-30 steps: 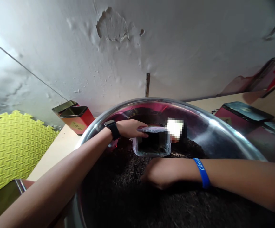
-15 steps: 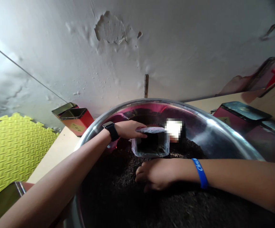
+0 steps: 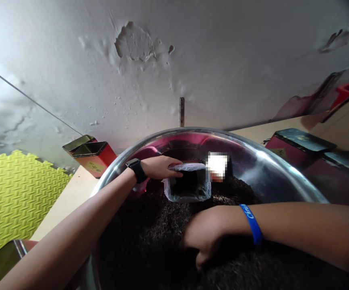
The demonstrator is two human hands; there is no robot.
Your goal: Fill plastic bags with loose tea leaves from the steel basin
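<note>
My left hand (image 3: 160,166) pinches the upper left rim of a box lined with a clear plastic bag (image 3: 189,198). The box's mouth faces me, and its inside is dark. It sits among loose dark tea leaves (image 3: 162,225) in a large shiny metal basin (image 3: 283,171). Nearer to me, my right hand (image 3: 204,233) is curled down into the leaves; its fingertips are buried and partly blurred. A pixelated bright patch (image 3: 218,165) covers something just right of the box.
An open red tin (image 3: 97,163) stands on the pale tabletop (image 3: 65,197) left of the basin. Another dark-topped red tin (image 3: 301,143) is at the right, and part of a tin (image 3: 3,257) shows at lower left. A yellow foam mat (image 3: 17,197) and a peeling wall (image 3: 210,68) lie beyond.
My right hand has drawn back towards me and slightly right, pressing its fingers lower into the leaves. My left hand keeps its hold on the lined box. The view has shifted slightly.
</note>
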